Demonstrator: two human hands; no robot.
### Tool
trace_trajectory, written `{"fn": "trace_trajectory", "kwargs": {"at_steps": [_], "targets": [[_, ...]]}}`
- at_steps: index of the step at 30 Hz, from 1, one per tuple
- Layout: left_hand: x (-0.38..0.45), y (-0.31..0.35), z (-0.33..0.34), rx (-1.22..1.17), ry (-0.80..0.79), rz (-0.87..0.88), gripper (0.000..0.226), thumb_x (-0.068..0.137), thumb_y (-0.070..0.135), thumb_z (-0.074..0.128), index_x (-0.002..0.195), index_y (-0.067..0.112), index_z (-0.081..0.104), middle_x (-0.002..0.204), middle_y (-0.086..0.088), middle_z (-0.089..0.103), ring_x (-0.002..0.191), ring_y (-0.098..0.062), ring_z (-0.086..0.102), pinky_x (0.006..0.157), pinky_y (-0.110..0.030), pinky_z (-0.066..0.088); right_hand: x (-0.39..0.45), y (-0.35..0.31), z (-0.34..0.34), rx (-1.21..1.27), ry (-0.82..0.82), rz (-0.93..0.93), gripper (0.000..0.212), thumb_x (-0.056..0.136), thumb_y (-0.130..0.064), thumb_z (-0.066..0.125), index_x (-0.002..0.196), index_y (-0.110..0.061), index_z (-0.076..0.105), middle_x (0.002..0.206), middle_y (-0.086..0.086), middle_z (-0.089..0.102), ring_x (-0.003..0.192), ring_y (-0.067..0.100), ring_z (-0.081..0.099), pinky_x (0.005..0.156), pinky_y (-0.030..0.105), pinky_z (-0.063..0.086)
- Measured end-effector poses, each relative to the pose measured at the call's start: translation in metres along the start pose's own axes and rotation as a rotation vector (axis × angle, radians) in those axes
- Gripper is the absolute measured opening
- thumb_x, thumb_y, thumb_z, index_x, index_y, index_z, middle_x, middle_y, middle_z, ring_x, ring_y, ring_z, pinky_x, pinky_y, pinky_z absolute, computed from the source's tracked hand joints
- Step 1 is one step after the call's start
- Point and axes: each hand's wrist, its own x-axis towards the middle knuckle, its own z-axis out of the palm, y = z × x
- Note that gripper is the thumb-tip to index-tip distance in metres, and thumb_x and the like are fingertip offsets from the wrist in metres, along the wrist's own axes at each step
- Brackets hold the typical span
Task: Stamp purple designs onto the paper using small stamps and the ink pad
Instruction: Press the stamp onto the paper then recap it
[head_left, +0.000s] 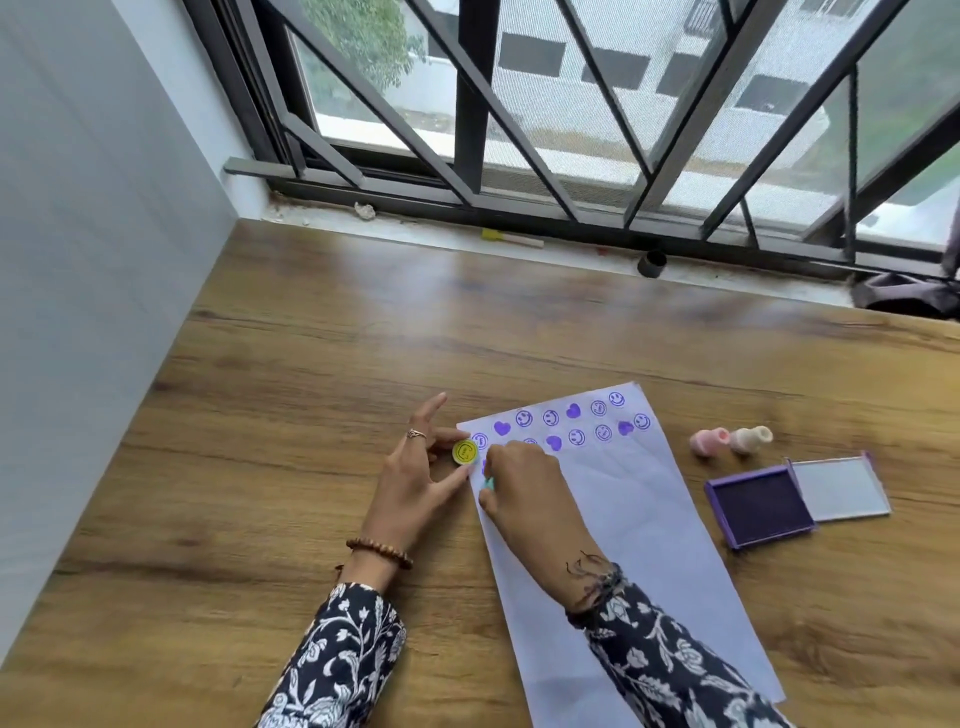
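Note:
A white sheet of paper (639, 530) lies on the wooden table, its top rows printed with purple hearts and smiley faces. My right hand (524, 483) presses a small teal stamp (489, 484) down on the paper's left edge; the stamp is mostly hidden by my fingers. My left hand (415, 467) rests at the paper's top left corner, with a yellow smiley stamp (465, 451) between thumb and fingers. The open purple ink pad (759, 506) sits to the right of the paper, its clear lid (837, 488) folded back.
Two pink stamps (730, 440) lie on their sides above the ink pad. A window sill with metal bars runs along the table's far edge, with a small black cap (651, 263) and a yellow-tipped stick (511, 238) on it. A white wall stands at left.

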Motion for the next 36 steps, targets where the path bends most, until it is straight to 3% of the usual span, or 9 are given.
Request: {"fn": "trace_trajectory", "kwargs": {"at_steps": [3, 6, 10, 13, 15, 20, 26, 30, 36], "targets": [[0.000, 0.002, -0.001, 0.021, -0.007, 0.012, 0.072, 0.071, 0.002, 0.074, 0.131, 0.018, 0.038, 0.097, -0.004, 0.069, 0.088, 0.003, 0.059, 0.078, 0.003, 0.038, 0.003, 0.006, -0.011, 0.074, -0.024, 0.026, 0.016, 0.081, -0.014, 0.058, 0.093, -0.004, 0.064, 0.100, 0.014, 0.068, 0.097, 0.027, 0.057, 0.074, 0.030, 0.040], [0.000, 0.006, -0.007, -0.026, 0.003, -0.031, 0.063, 0.071, 0.003, 0.075, 0.125, 0.019, 0.045, 0.098, -0.003, 0.068, 0.084, -0.002, 0.061, 0.076, -0.003, 0.043, 0.003, 0.021, -0.031, 0.414, -0.024, 0.158, 0.012, 0.071, -0.011, 0.070, 0.079, -0.003, 0.071, 0.078, 0.014, 0.072, 0.072, 0.022, 0.064, 0.076, 0.032, 0.052], [-0.004, 0.023, -0.012, -0.364, 0.127, -0.227, 0.043, 0.074, 0.002, 0.072, 0.104, 0.028, 0.056, 0.098, -0.004, 0.064, 0.083, -0.011, 0.060, 0.075, -0.016, 0.050, -0.020, 0.043, -0.050, 1.104, 0.063, 0.317, 0.007, 0.079, -0.010, 0.070, 0.082, -0.004, 0.072, 0.079, 0.009, 0.072, 0.067, 0.014, 0.064, 0.068, 0.017, 0.058], [-0.015, 0.044, -0.007, -0.742, 0.086, -0.373, 0.033, 0.073, 0.000, 0.066, 0.097, 0.022, 0.060, 0.095, -0.004, 0.065, 0.081, -0.005, 0.063, 0.065, -0.011, 0.052, -0.040, 0.049, -0.055, 1.277, 0.060, 0.299, 0.011, 0.083, -0.007, 0.065, 0.083, -0.014, 0.073, 0.080, 0.003, 0.074, 0.072, 0.011, 0.069, 0.066, 0.013, 0.056], [-0.023, 0.059, -0.001, -0.911, -0.042, -0.460, 0.031, 0.067, 0.010, 0.067, 0.096, 0.019, 0.062, 0.090, 0.000, 0.071, 0.074, -0.006, 0.067, 0.062, -0.013, 0.055, -0.051, 0.048, -0.056, 1.283, 0.080, 0.235, 0.016, 0.082, -0.004, 0.065, 0.086, -0.016, 0.074, 0.084, 0.000, 0.076, 0.078, 0.009, 0.070, 0.071, 0.016, 0.057], [-0.034, 0.083, 0.018, -0.966, -0.236, -0.512, 0.035, 0.064, 0.013, 0.066, 0.099, 0.017, 0.062, 0.075, 0.003, 0.075, 0.071, -0.009, 0.069, 0.065, -0.017, 0.058, -0.073, 0.045, -0.062, 0.978, 0.306, 0.127, 0.022, 0.074, -0.004, 0.074, 0.086, -0.022, 0.072, 0.087, -0.003, 0.076, 0.081, 0.005, 0.070, 0.077, 0.016, 0.055], [-0.035, 0.092, 0.027, -0.955, -0.226, -0.502, 0.037, 0.062, 0.011, 0.068, 0.098, 0.016, 0.061, 0.072, -0.002, 0.075, 0.067, -0.012, 0.070, 0.064, -0.019, 0.059, -0.087, 0.050, -0.076, 0.779, 0.365, 0.021, 0.032, 0.073, -0.001, 0.075, 0.080, -0.033, 0.070, 0.081, -0.020, 0.068, 0.081, -0.006, 0.066, 0.067, 0.000, 0.046], [-0.036, 0.097, 0.036, -0.978, -0.227, -0.484, 0.045, 0.058, 0.004, 0.069, 0.101, 0.014, 0.059, 0.066, -0.003, 0.074, 0.063, -0.015, 0.071, 0.057, -0.019, 0.058, -0.091, 0.061, -0.077, 0.762, 0.393, 0.056, 0.021, 0.070, -0.004, 0.077, 0.086, -0.018, 0.076, 0.076, -0.020, 0.068, 0.075, -0.009, 0.066, 0.066, -0.001, 0.046], [-0.037, 0.101, 0.060, -0.798, -0.271, -0.351, 0.051, 0.059, 0.001, 0.074, 0.104, 0.017, 0.058, 0.079, -0.004, 0.077, 0.079, -0.014, 0.071, 0.067, -0.018, 0.056, -0.090, 0.086, -0.076, 0.942, 0.412, 0.237, 0.012, 0.070, -0.010, 0.078, 0.066, -0.022, 0.076, 0.053, -0.017, 0.070, 0.052, 0.002, 0.067, 0.055, 0.012, 0.055]]}}
